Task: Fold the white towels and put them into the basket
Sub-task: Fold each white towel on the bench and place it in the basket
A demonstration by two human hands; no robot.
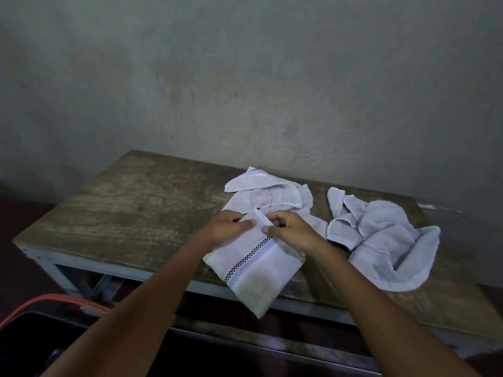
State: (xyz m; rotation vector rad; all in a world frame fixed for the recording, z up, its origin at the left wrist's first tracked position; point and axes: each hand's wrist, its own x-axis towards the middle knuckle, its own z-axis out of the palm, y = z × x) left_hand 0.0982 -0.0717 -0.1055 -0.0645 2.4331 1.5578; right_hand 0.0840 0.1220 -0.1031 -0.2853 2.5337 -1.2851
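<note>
White folded towel, pinched in grip of left hand, right hand, two loose towels

Folded white terry towel: black-and-white checker stripe beside pale blue band. Worn brown wooden tabletop, grey metal frame. Dark basket: orange rim.

Folded towel lying on table, overhanging front edge; loose towel lying behind; crumpled towel lying right; basket sitting below-left.
</note>
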